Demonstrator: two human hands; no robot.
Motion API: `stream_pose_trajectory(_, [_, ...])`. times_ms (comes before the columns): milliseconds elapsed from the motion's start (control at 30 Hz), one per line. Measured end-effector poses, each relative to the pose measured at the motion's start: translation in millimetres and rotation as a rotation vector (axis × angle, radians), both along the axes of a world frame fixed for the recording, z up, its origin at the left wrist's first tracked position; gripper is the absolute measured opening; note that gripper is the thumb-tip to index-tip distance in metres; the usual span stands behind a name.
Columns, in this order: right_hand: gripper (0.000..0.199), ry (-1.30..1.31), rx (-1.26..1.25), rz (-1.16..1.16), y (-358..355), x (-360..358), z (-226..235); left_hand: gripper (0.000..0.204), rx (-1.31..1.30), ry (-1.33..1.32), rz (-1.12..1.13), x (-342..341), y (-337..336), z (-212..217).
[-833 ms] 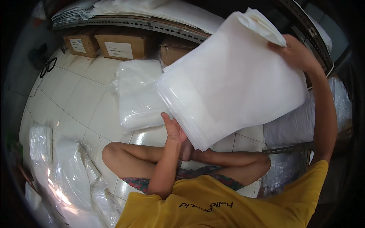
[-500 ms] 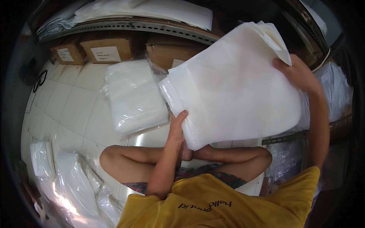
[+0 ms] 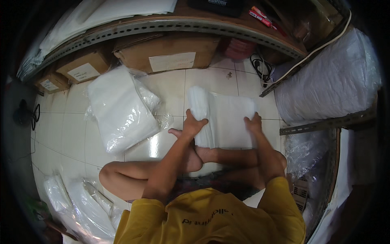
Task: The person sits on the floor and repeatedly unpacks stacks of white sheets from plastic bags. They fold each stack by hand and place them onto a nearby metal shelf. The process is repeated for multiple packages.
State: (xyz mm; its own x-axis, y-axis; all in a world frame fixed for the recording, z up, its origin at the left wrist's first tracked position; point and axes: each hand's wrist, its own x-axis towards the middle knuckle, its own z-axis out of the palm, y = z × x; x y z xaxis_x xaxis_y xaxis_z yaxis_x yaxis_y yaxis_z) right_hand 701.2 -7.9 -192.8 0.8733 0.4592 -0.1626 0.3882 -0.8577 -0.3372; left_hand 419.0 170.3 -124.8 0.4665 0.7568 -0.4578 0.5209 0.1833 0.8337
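A folded stack of thin white sheets (image 3: pixel 233 118) lies on the tiled floor just in front of my crossed legs, its left side doubled over into a thick, layered roll. My left hand (image 3: pixel 196 124) grips that thick side, thumb on top and the other fingers partly hidden along the edge. At the opposite edge, my right hand (image 3: pixel 254 124) holds the sheets between thumb and fingers, slightly blurred. To the left, near my left hand, rests a clear plastic package of white sheets (image 3: pixel 122 107).
Cardboard boxes (image 3: pixel 168 55) sit under a metal-edged shelf (image 3: pixel 162 25) ahead. A big wrapped white bundle (image 3: pixel 329 81) lies on the right rack, with a pale cable (image 3: pixel 325 46) above it. More plastic-wrapped packages (image 3: pixel 87 207) lie at lower left.
The white sheets, held up and spread out before, are now down on the floor and folded smaller. My right hand has come down and inward from the far right. The view has shifted.
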Motion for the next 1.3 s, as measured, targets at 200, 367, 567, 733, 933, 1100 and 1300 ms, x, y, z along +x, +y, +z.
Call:
stream_pose_trajectory(200, [0.076, 0.692, 0.575, 0.278, 61.5, -133.4, 76.9, 0.103, 0.108, -0.097, -0.06, -2.9, -18.3, -1.4])
stream_pose_trajectory(367, [0.084, 0.683, 0.58, 0.304, 88.9, -160.4, 101.8, 0.097, 0.245, -0.063, -0.098, -12.9, -44.1, 9.5])
stream_pose_trajectory(567, [0.068, 1.042, 0.644, 0.203, 59.2, -135.7, 70.3, 0.073, -0.436, -0.632, 0.216, -35.3, -54.7, -5.6])
stream_pose_trajectory(733, [0.051, 0.879, 0.71, 0.216, 51.3, -137.9, 50.4, 0.071, -0.595, -0.724, 0.251, -44.4, -56.0, -7.5])
stream_pose_trajectory(933, [0.068, 0.698, 0.461, 0.36, 77.0, -168.4, 98.3, 0.073, 0.047, -0.212, 0.028, -41.1, -57.5, 4.6])
stream_pose_trajectory(1100, [0.085, 0.698, 0.51, 0.404, 77.6, -159.7, 92.8, 0.08, -0.066, -0.264, 0.003, -30.9, -57.6, 42.3])
stream_pose_trajectory(1300, [0.065, 1.193, 0.642, 0.103, 60.4, -135.2, 78.1, 0.077, -0.2, -0.434, 0.096, -38.8, -54.6, -24.5])
